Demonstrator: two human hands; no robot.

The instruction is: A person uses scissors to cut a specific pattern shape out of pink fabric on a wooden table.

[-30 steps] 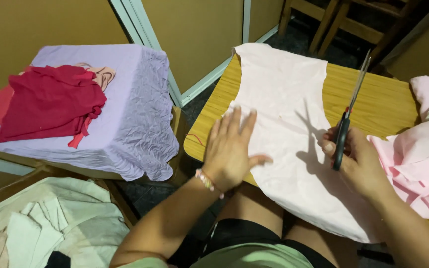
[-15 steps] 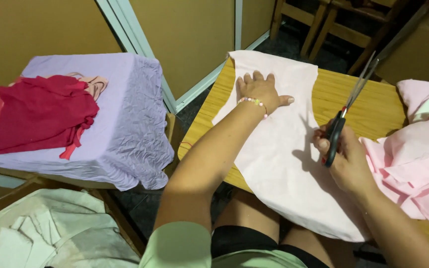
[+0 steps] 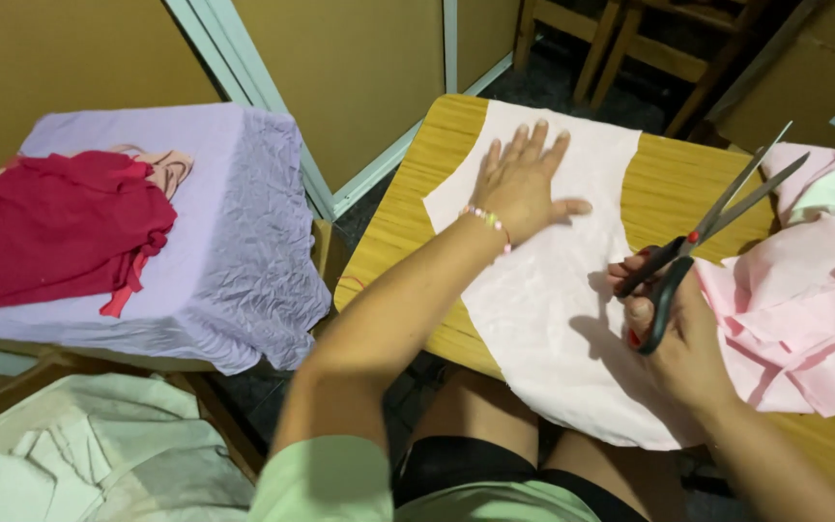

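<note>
- The left hand (image 3: 524,188) lies flat on a pale pink piece of cloth (image 3: 553,309), palm down, with its fingers spread and pointing away from the person; it grips nothing.
- A bead bracelet (image 3: 487,220) sits on the left wrist.
- The cloth is spread across a wooden desk (image 3: 408,222), from the far edge to the near edge, where its lower part hangs over towards the person's lap.
- The right hand (image 3: 678,329) is closed around the black handles of a pair of scissors (image 3: 703,232), just beside the right edge of the cloth.
- The scissor blades are slightly parted and point up and to the right, away from the cloth, above bare desk.
- A heap of crumpled pink fabric (image 3: 804,300) lies on the right side of the desk, touching the right hand, with a bit of pale green cloth at its top.
- To the left of the desk, well apart from it, stands a box-like stand draped in a lilac cover (image 3: 244,242).
- A dark red garment (image 3: 60,227) lies on that cover, with a peach-coloured piece showing at its far edge.
- In the lower left corner lies a pile of pale green and white cloth (image 3: 79,454).
- Wooden chair legs (image 3: 630,48) show beyond the desk.
</note>
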